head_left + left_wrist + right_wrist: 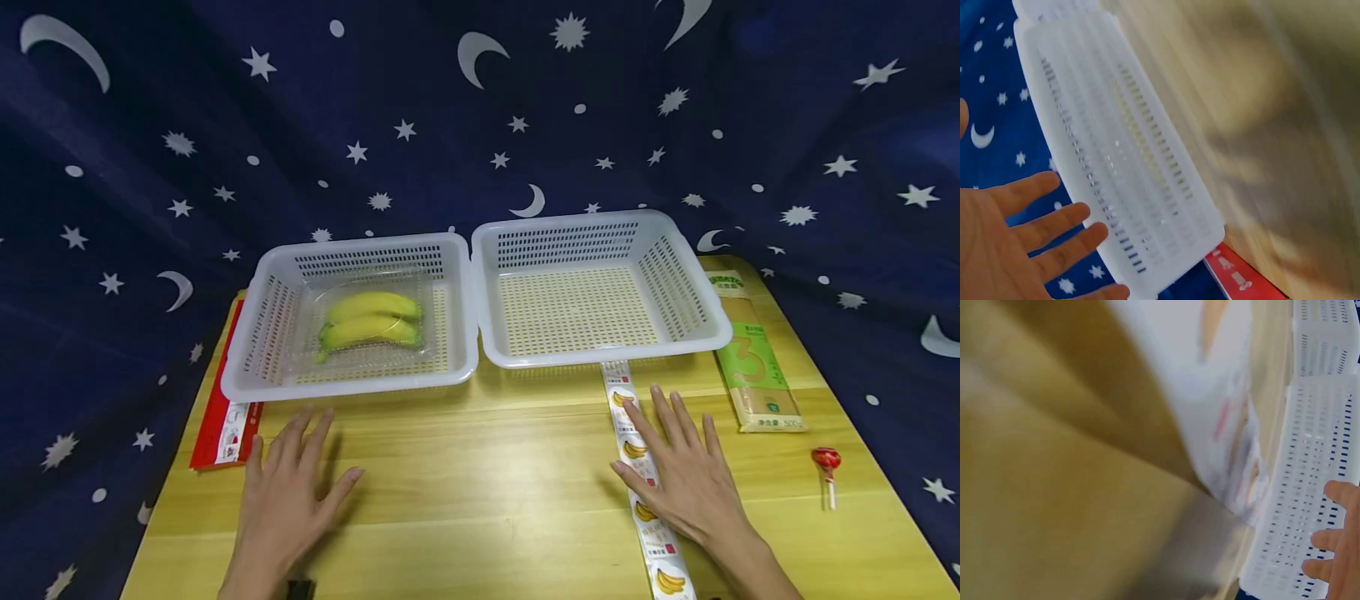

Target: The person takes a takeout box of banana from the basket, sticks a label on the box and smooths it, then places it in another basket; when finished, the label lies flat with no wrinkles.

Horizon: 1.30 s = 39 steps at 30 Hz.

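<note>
My left hand (pixel 283 492), its fingers spread, is just in front of the left white basket (pixel 352 388) and holds nothing. In that basket is a clear plastic box (pixel 431 350) with yellow bananas (pixel 372 329) inside. On the right, my right hand (pixel 690 475) has its fingers spread over a strip of banana stickers (pixel 633 450); whether it touches the strip I cannot tell. The strip runs from under the right white basket (pixel 600 357) toward the front edge. In the left wrist view the left hand (pixel 1016 244) shows straight fingers; the right wrist view shows fingertips of the right hand (pixel 1342 540).
A green and clear noodle-like packet (pixel 753 358) marked 3 lies right of the right basket. Near the right edge is a red lollipop (pixel 827 460). A red packet (pixel 225 417) lies partly under the left basket. Dark star-patterned cloth (pixel 420 75) hangs behind the wooden table (pixel 480 500).
</note>
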Tool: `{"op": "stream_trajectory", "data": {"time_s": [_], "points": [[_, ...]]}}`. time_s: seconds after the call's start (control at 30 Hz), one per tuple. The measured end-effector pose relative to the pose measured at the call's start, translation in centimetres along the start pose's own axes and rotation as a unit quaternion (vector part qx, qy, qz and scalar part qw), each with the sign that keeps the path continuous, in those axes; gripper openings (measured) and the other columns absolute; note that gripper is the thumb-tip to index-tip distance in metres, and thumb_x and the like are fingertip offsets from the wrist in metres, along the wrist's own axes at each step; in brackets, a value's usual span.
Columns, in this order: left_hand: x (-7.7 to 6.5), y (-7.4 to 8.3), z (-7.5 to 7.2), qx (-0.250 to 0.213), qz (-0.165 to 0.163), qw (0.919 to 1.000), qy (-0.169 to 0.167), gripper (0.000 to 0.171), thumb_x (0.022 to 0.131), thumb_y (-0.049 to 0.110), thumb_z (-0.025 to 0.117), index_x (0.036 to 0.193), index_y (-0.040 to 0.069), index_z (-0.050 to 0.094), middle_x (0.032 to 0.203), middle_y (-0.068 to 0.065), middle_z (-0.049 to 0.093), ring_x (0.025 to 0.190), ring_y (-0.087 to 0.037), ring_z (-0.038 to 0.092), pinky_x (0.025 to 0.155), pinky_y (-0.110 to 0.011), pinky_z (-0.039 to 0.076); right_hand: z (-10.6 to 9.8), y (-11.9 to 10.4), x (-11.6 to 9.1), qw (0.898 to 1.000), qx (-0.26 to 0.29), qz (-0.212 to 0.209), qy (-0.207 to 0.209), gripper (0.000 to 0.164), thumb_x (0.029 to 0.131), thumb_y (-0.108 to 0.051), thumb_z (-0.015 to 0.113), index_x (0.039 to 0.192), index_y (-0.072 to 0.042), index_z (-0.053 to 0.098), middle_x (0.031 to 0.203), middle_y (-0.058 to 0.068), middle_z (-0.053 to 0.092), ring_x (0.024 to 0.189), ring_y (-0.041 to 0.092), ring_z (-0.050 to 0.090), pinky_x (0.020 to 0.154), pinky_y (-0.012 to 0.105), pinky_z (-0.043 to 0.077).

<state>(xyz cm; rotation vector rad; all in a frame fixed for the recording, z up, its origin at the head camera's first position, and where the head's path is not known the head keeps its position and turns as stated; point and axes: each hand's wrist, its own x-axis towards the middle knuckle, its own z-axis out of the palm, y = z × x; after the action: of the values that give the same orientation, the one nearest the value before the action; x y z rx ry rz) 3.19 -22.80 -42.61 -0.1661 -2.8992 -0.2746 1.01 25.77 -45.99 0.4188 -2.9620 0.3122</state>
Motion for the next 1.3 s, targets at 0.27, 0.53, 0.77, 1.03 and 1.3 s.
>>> {"op": "stream_trajectory", "data": {"time_s": [0.27,0.53,0.77,1.03,1.3], "points": [[1.2,-2.3,-1.2,-0.095,-0.005,0.9917,0.087,0.067,0.079,0.038,0.077,0.135,0.007,0.056,0.124,-0.02,0.059,0.106,-0.041,0.056,0.08,-0.057,0.044,-1.3,-1.1,1.6,0.999,0.023,-0.031,0.017,0.079,0.088,-0.056,0.061,0.154,-0.025,0.031,0.164,0.011,0.017,0.151,0.033,0.014,0.124,0.051,-0.001],[2.5,-4.4,-2.2,-0.15,0.007,0.976,0.157,0.061,0.079,0.025,0.08,0.132,0.004,0.059,0.12,-0.021,0.061,0.102,-0.04,0.056,0.089,-0.04,0.043,-2.4,-3.3,4.5,0.992,0.083,-0.088,0.035,0.073,0.089,-0.044,0.066,0.152,-0.021,0.037,0.156,0.014,0.035,0.144,0.036,0.031,0.115,0.058,0.026],[3.5,-6.5,-2.2,-0.195,0.01,0.9653,0.173,0.057,0.086,0.033,0.074,0.132,0.002,0.059,0.125,-0.026,0.056,0.112,-0.043,0.048,0.099,-0.011,0.027,-4.0,-5.5,7.7,0.97,0.178,-0.164,-0.004,0.058,0.09,-0.024,0.07,0.144,-0.017,0.048,0.146,0.011,0.048,0.131,0.033,0.048,0.104,0.059,0.042],[4.8,-8.4,-0.9,-0.204,-0.005,0.9621,0.181,0.065,0.081,0.034,0.08,0.133,0.004,0.058,0.136,-0.025,0.048,0.115,-0.043,0.041,0.09,-0.046,0.03,-5.5,-7.1,12.8,0.937,0.253,-0.238,-0.038,0.052,0.091,-0.018,0.069,0.14,-0.013,0.052,0.141,0.005,0.053,0.13,0.025,0.05,0.105,0.05,0.045],[6.1,-10.0,0.0,-0.236,-0.017,0.9535,0.186,0.072,0.082,0.039,0.078,0.14,0.005,0.052,0.142,-0.028,0.041,0.124,-0.049,0.033,0.1,-0.054,0.02,-5.7,-8.6,17.7,0.896,0.362,-0.226,-0.126,0.05,0.094,-0.014,0.066,0.141,-0.009,0.05,0.138,0.01,0.056,0.123,0.027,0.056,0.102,0.046,0.047]]}}
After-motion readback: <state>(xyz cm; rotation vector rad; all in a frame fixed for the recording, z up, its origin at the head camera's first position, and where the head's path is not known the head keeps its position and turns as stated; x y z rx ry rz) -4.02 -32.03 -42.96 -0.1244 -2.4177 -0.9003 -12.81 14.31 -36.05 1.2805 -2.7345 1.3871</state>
